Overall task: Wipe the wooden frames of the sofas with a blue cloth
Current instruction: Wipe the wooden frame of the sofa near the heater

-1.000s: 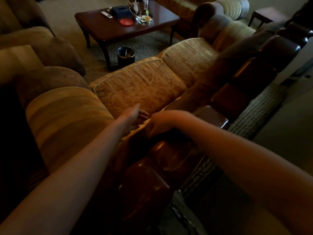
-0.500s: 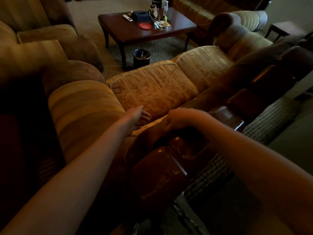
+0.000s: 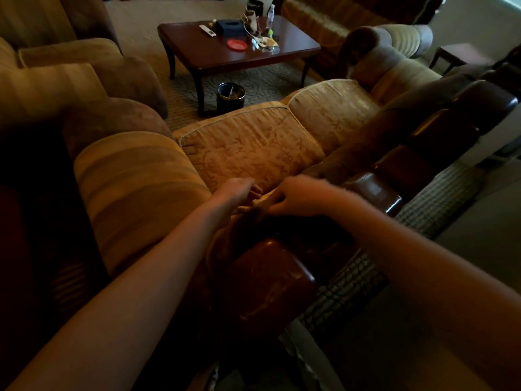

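I stand behind a sofa whose glossy dark wooden frame runs along the top of its back to the upper right. My right hand rests on that top edge, blurred, with its fingers curled over a dark bunched cloth. The cloth's colour is lost in the dim light. My left hand reaches over the back beside the right hand. Its fingers are relaxed and point down at the tan seat cushion.
The striped sofa arm lies left of my hands. Beyond the seat stand a dark coffee table with small items and a black bin on the carpet. Armchairs stand at the left and far right. Patterned sofa backing drops below the frame.
My view has swung, so the room sits further right in frame. Both hands stay close together on the sofa back; the right hand is now blurred with motion.
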Action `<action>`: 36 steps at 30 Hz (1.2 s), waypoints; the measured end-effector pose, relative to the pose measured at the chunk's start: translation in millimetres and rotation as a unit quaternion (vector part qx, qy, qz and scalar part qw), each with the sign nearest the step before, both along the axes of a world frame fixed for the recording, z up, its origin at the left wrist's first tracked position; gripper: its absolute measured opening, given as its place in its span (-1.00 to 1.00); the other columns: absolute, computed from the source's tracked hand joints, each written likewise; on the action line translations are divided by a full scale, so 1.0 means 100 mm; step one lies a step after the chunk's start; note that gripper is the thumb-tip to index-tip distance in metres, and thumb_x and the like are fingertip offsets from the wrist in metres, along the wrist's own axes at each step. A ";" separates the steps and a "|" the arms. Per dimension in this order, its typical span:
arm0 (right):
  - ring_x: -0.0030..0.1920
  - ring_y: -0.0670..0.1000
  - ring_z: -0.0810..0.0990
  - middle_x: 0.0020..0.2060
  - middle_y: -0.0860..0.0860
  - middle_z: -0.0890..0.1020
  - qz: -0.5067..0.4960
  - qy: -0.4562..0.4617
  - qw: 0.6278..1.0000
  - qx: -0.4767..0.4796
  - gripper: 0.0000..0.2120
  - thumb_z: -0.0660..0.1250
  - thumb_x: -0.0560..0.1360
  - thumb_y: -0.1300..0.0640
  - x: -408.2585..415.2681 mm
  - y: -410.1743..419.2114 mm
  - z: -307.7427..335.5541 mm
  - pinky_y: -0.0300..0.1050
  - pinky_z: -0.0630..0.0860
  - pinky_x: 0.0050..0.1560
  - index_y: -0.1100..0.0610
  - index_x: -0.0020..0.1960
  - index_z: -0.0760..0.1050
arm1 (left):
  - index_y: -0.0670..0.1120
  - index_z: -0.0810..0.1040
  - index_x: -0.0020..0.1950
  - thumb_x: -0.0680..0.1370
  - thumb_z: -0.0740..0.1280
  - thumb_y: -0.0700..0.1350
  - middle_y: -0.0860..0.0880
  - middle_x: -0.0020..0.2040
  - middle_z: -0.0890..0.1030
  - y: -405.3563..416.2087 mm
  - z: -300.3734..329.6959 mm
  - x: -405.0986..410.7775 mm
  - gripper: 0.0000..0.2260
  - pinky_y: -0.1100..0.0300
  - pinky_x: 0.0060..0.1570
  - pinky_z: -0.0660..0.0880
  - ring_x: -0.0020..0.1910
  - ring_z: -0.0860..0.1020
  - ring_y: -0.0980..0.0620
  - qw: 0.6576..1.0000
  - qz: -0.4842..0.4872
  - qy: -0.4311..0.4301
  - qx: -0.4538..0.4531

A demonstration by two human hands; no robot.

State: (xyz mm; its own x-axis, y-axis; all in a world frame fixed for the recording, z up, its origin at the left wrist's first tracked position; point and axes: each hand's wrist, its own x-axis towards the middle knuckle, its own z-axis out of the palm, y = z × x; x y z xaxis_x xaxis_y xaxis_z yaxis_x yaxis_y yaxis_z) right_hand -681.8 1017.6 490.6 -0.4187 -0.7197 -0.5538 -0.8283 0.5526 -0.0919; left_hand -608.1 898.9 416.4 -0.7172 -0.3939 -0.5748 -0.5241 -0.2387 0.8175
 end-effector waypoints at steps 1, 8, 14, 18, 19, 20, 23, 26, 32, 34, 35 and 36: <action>-0.03 0.02 0.53 0.00 -0.03 0.59 -0.029 0.023 0.999 0.014 -0.64 0.26 0.48 -0.21 -0.19 0.03 -0.01 -0.11 0.42 -0.09 -0.03 0.16 0.54 | -0.10 0.52 -0.21 0.61 0.11 -0.11 -0.03 -0.22 0.55 0.01 0.00 0.00 -0.72 0.21 -0.24 0.35 -0.26 0.48 0.06 1.000 0.009 0.010 0.000; 0.23 0.11 0.46 0.20 -0.02 0.53 0.033 0.048 0.992 0.114 -0.38 0.18 0.39 -0.40 -0.33 -0.12 -0.25 0.07 0.36 0.22 -0.04 0.29 0.45 | -0.13 0.52 -0.25 0.58 0.15 -0.21 -0.03 -0.29 0.56 0.09 0.02 -0.22 -0.75 0.23 -0.27 0.35 -0.31 0.50 0.05 0.997 0.059 0.034 0.024; 0.06 0.04 0.51 -0.06 -0.07 0.53 0.132 -0.060 0.989 0.020 -0.60 0.18 0.54 -0.20 -0.17 -0.10 -0.25 -0.13 0.32 -0.16 0.03 0.20 0.51 | -0.15 0.53 -0.21 0.59 0.18 -0.21 -0.02 -0.38 0.60 0.15 0.18 -0.57 -0.79 0.20 -0.25 0.38 -0.30 0.52 0.02 1.000 0.024 0.006 0.017; 0.29 0.10 0.43 0.30 -0.02 0.47 0.055 -0.065 0.994 0.065 -0.53 0.26 0.49 -0.20 -0.72 -0.04 -0.33 0.07 0.34 0.21 -0.05 0.34 0.41 | -0.10 0.56 -0.17 0.58 0.17 -0.22 0.03 -0.35 0.61 0.17 0.23 -0.59 -0.79 0.22 -0.23 0.39 -0.28 0.53 0.08 1.000 -0.008 -0.011 -0.010; 0.29 0.09 0.43 0.29 -0.04 0.48 0.042 -0.046 0.996 0.064 -0.52 0.27 0.47 -0.23 -0.81 -0.01 -0.38 0.06 0.34 0.22 -0.09 0.34 0.41 | -0.09 0.56 -0.15 0.58 0.18 -0.21 0.02 -0.29 0.60 0.15 0.23 -0.57 -0.80 0.21 -0.22 0.39 -0.27 0.53 0.08 1.000 0.000 -0.013 -0.014; 0.28 0.08 0.44 0.28 -0.06 0.49 0.035 -0.035 0.997 0.063 -0.49 0.26 0.45 -0.28 -0.86 0.00 -0.41 0.07 0.33 0.22 -0.11 0.33 0.42 | -0.09 0.55 -0.15 0.58 0.19 -0.20 0.00 -0.26 0.59 0.12 0.22 -0.54 -0.82 0.21 -0.21 0.39 -0.27 0.54 0.07 1.000 0.018 -0.016 -0.013; 0.24 0.10 0.46 0.23 -0.02 0.52 0.047 -0.008 0.997 0.053 -0.45 0.23 0.43 -0.35 -0.76 0.00 -0.45 0.08 0.34 0.21 -0.06 0.29 0.46 | -0.10 0.53 -0.16 0.58 0.21 -0.19 -0.05 -0.24 0.59 0.03 0.13 -0.46 -0.84 0.19 -0.19 0.39 -0.27 0.54 0.03 0.998 0.064 -0.027 -0.005; 0.21 0.12 0.48 0.19 0.05 0.54 0.094 -0.032 0.995 0.020 -0.49 0.21 0.48 -0.27 -0.40 -0.05 -0.28 0.03 0.37 0.14 0.04 0.27 0.45 | -0.12 0.54 -0.16 0.58 0.22 -0.19 -0.06 -0.23 0.59 -0.01 0.06 -0.45 -0.84 0.19 -0.23 0.40 -0.27 0.54 0.03 0.997 0.078 -0.025 -0.009; -0.31 -0.04 0.38 -0.36 -0.08 0.42 0.151 -0.001 0.984 -0.098 -0.64 0.17 0.54 -0.16 0.34 -0.05 -0.15 -0.05 0.20 -0.16 0.03 -0.33 0.39 | -0.12 0.57 -0.13 0.61 0.18 -0.18 -0.06 -0.18 0.61 -0.08 0.15 -0.64 -0.80 0.20 -0.23 0.46 -0.20 0.58 0.01 0.998 0.049 0.046 -0.020; -0.29 -0.02 0.40 -0.36 -0.07 0.43 0.118 0.024 0.986 -0.117 -0.65 0.17 0.54 -0.15 0.36 -0.01 -0.16 -0.05 0.18 -0.17 0.03 -0.33 0.38 | -0.12 0.57 -0.14 0.62 0.18 -0.18 -0.05 -0.20 0.61 -0.12 0.16 -0.65 -0.78 0.22 -0.24 0.47 -0.21 0.59 0.02 0.998 0.014 0.062 -0.025; -0.23 0.00 0.46 -0.33 -0.07 0.46 0.090 0.039 0.987 -0.129 -0.68 0.17 0.53 -0.15 0.34 0.02 -0.13 -0.06 0.20 -0.17 0.02 -0.28 0.42 | -0.11 0.57 -0.15 0.62 0.17 -0.18 -0.05 -0.21 0.61 -0.14 0.17 -0.65 -0.77 0.23 -0.26 0.47 -0.23 0.59 0.03 0.998 -0.004 0.066 -0.023; -0.15 0.03 0.50 -0.27 -0.05 0.52 0.059 0.068 0.985 -0.145 -0.71 0.17 0.52 -0.16 0.28 0.04 -0.14 -0.07 0.22 -0.15 0.01 -0.20 0.48 | -0.11 0.57 -0.16 0.62 0.17 -0.19 -0.05 -0.22 0.61 -0.15 0.17 -0.64 -0.77 0.23 -0.27 0.46 -0.23 0.59 0.03 0.997 -0.021 0.069 -0.020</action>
